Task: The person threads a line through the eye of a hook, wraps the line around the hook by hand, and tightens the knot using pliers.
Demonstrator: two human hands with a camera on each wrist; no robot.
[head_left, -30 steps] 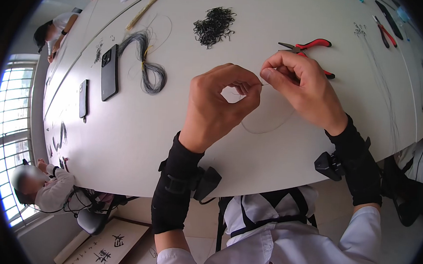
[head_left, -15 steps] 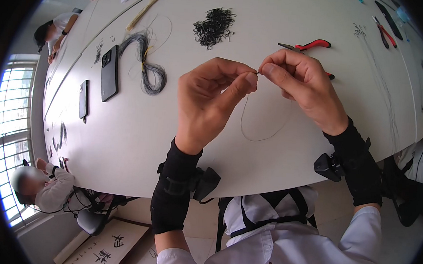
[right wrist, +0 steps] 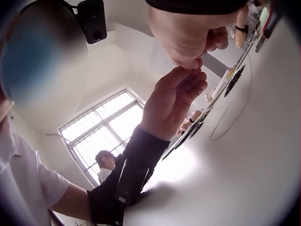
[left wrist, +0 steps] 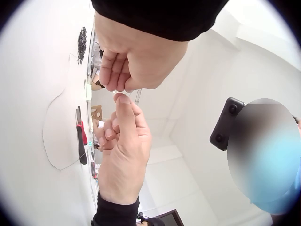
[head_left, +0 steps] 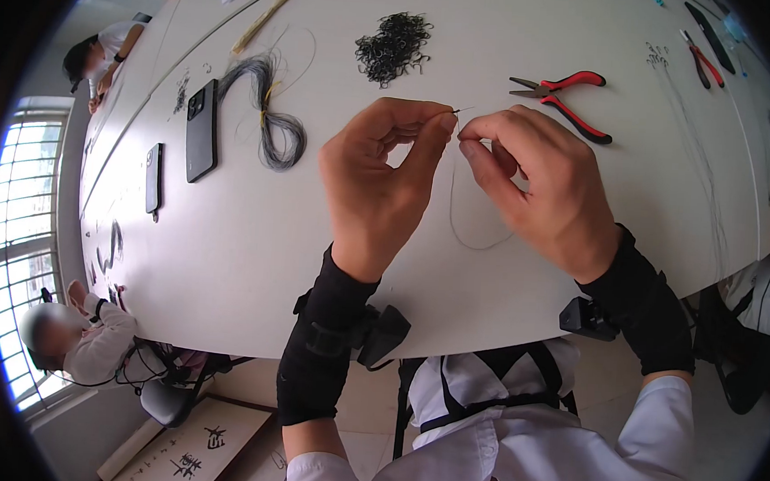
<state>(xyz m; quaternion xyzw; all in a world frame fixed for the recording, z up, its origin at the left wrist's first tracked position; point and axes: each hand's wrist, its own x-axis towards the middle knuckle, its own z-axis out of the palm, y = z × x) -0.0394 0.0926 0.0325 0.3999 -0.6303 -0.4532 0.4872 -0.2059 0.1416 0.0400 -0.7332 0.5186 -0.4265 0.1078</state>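
Note:
In the head view the left hand (head_left: 378,180) pinches a tiny dark piece (head_left: 456,112) between thumb and index finger. Close to its right, the right hand (head_left: 547,182) has thumb and index finger together at a thin line (head_left: 453,218), which hangs in a loop below the fingertips. The fingertips of the two hands are a small gap apart there. In the left wrist view the line (left wrist: 43,134) curves over the table. Fingers hide most of the small piece in both wrist views.
Beyond the hands lie red-handled pliers (head_left: 548,90) and a pile of black hooks (head_left: 393,49). To the left are a grey line bundle (head_left: 281,137) and two phones (head_left: 202,131). More pliers (head_left: 698,59) lie far right. Other people sit at the table's left and right.
Both hands have moved slightly away from the body, and the left hand has shifted left. The fingertips, touching half a second ago, are now slightly apart. More of the pliers shows.

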